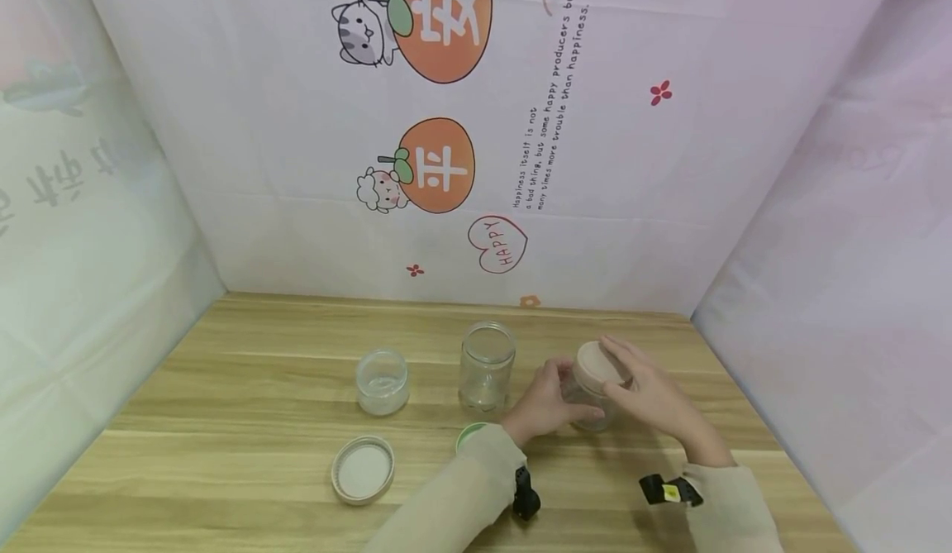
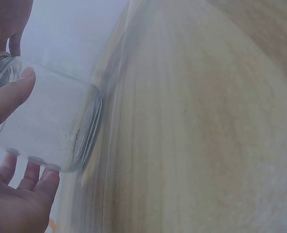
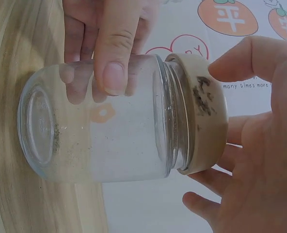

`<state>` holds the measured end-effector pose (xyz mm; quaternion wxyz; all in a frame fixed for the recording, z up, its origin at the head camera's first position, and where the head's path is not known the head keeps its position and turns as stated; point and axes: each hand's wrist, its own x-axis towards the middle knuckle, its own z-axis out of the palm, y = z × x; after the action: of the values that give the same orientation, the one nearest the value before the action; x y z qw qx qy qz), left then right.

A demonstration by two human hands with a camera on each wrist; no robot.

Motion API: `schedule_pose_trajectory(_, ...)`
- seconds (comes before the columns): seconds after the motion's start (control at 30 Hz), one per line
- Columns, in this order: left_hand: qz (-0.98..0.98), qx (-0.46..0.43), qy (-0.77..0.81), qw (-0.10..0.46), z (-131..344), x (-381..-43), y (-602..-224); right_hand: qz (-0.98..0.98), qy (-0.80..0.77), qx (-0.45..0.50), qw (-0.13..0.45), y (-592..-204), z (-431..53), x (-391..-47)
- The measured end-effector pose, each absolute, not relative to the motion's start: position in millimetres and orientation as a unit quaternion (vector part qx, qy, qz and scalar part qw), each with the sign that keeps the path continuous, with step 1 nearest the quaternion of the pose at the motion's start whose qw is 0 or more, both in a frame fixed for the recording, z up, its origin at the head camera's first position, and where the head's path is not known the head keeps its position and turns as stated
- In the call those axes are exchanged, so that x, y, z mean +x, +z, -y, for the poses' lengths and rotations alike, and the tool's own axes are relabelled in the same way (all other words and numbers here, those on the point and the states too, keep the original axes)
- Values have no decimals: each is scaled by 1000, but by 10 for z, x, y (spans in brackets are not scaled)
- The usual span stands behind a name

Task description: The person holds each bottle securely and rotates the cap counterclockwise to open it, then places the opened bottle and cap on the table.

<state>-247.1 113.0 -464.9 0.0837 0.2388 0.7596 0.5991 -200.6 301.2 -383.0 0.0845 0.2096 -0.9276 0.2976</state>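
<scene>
A clear glass jar (image 3: 129,121) with a beige lid (image 1: 597,363) on its mouth is at the right of the table, its base at the wood. My left hand (image 1: 546,404) grips the jar's body from the left, thumb on the near side and fingers on the far side. Over the top, my right hand (image 1: 658,396) holds the lid by its rim between thumb and fingers. Dark marks show on the lid's side in the right wrist view, and small specks inside the glass near the base.
Left of the hands stand a tall glass jar (image 1: 487,371) without a lid and a short glass jar (image 1: 383,388). A pale lid (image 1: 362,472) lies nearer the front. The left sleeve partly covers a green-rimmed round piece (image 1: 468,434). Printed cloth (image 1: 595,231) walls the wooden table (image 1: 245,421).
</scene>
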Motion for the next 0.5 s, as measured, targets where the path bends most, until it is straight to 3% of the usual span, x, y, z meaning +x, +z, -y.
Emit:
schedule_pose_trajectory(0.27, -760, 237, 600, 82, -1127, -2472, -4657, 927, 304, 207, 77, -3819, -2968, -1986)
schedule_pose_trajectory(0.5, -759, 236, 600, 86, -1119, -2455, -4633, 950, 254, 148, 107, -3858, -2877, -2028)
